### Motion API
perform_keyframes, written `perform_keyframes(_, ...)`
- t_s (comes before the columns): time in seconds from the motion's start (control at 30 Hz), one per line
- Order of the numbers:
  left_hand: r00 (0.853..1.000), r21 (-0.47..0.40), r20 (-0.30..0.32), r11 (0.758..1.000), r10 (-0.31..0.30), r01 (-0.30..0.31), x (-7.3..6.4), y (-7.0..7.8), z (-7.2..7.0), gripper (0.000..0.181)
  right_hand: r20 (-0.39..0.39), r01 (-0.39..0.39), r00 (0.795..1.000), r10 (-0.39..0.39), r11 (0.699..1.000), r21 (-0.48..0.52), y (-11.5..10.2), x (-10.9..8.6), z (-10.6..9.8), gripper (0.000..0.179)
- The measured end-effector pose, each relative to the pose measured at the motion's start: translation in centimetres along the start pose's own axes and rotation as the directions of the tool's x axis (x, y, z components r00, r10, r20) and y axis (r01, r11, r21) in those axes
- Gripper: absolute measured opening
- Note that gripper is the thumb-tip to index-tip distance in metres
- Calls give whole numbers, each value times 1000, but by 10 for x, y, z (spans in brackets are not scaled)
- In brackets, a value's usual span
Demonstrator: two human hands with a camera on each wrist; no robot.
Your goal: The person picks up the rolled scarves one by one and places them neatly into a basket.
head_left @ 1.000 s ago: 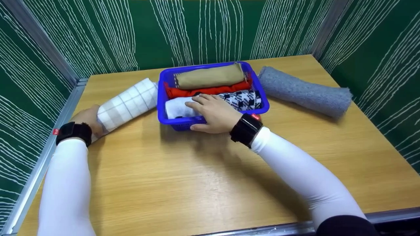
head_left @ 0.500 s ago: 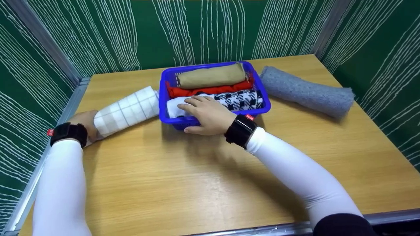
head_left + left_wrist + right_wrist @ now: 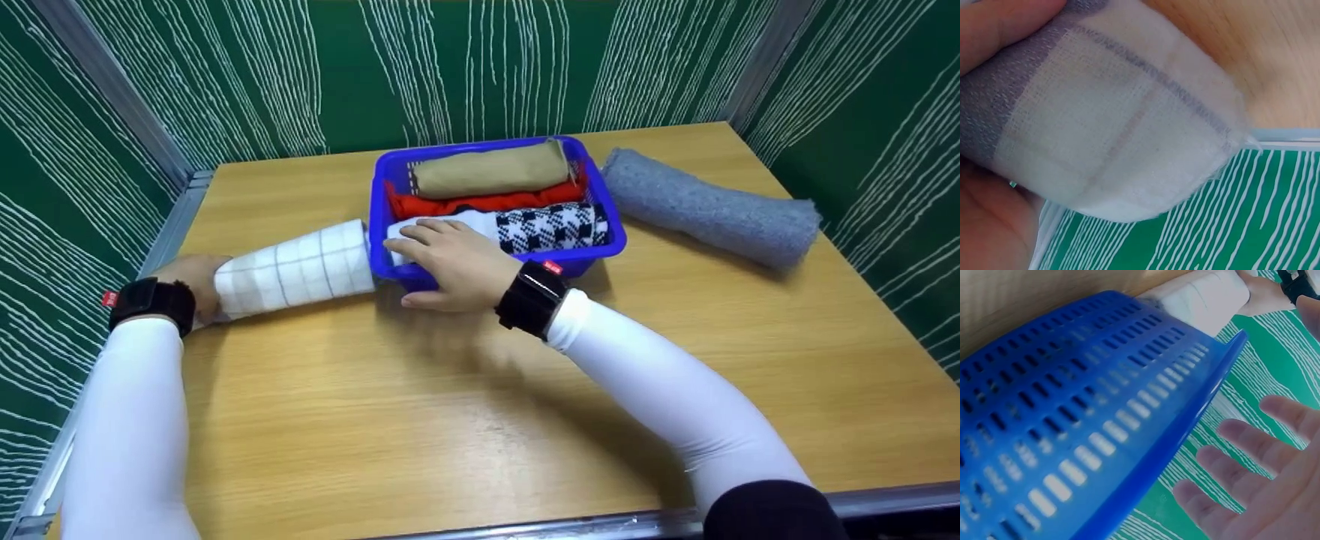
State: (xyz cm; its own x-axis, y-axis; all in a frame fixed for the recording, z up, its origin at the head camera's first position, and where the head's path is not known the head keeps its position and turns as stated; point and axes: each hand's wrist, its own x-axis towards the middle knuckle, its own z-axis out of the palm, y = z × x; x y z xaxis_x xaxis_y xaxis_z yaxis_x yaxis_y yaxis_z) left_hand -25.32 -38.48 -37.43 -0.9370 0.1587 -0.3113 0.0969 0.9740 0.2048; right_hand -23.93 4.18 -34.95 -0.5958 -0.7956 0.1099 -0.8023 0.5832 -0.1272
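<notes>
Left grip (image 3: 196,281): your fingers curl around the left end of the checked roll (image 3: 300,266).
Right grip (image 3: 459,266): your fingers spread loosely over the near rim of the basket (image 3: 615,225), grasping nothing; you cannot tell whether they touch the black-and-white roll (image 3: 551,227) beneath.
Checked roll: outside the basket, low over the desk (image 3: 450,420), its far end beside the left wall; contact is unclear.
Just changed: you have swung that far end toward yourself.
Roll's new angle: closer to the black-and-white roll's, so you seem to be adjusting, with nothing settled yet.
</notes>
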Motion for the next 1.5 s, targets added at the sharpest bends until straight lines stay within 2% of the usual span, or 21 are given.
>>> perform_keyframes(0.13,999,-31,23,999,-31,31,-10,9,-4,62,0,12,1000,-12,1000,25,-6,6,3,83)
perform_keyframes(0.2,999,-29,27,999,-26,27,-13,11,-5,60,1,20,1000,-20,999,33,-9,9,5,83)
perform_keyframes(0.33,1000,-7,28,1000,-11,11,-13,13,-4,60,-3,38,999,-38,999,35,-14,14,9,83)
perform_keyframes(0.53,1000,16,23,1000,10,-11,-13,14,-1,50,3,61,998,-61,998,22,-23,22,12,84)
perform_keyframes(0.73,1000,14,28,1000,-3,2,-13,10,2,50,8,86,996,-87,996,24,-33,29,14,85)
perform_keyframes(0.93,995,93,-6,990,104,-103,-3,-1,8,50,-14,114,993,-114,993,13,-42,37,16,87)
perform_keyframes(1.0,993,91,-2,989,115,-114,-4,-1,8,49,-13,127,992,-126,992,19,-45,40,16,87)
perform_keyframes(1.23,997,55,20,996,75,-76,-14,12,4,50,-2,154,988,-154,988,3,-59,49,19,88)
perform_keyframes(1.37,995,70,20,993,95,-96,-18,18,4,43,10,149,989,-149,989,-5,-64,53,24,88)
perform_keyframes(1.5,994,89,18,990,106,-107,-20,21,3,48,9,147,989,-147,989,-6,-68,56,31,90)
